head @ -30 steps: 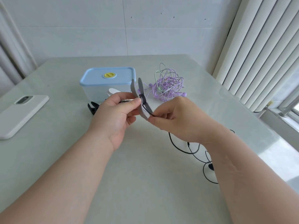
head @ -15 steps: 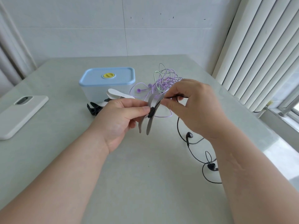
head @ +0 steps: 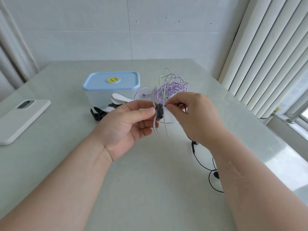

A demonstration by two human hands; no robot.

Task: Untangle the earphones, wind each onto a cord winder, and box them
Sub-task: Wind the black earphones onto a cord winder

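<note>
At lower right of the frame the loose black earphone cord point(head: 199, 161) lies on the desk point(head: 141, 189), thin and limp, likely to kink; at centre the left hand point(head: 128, 124) pinches the grey cord winder point(head: 159, 112); the right hand point(head: 195, 117) has its grip closed on the cord; hold near the winder; behind, the purple earphones point(head: 173, 87) stay tangled beside the closed box point(head: 111, 88).

This looks like a room in a home. A pale table point(head: 150, 189) stands by a white tiled wall point(head: 100, 30), with long white blinds point(head: 270, 55) at a sunny window point(head: 300, 114).
</note>
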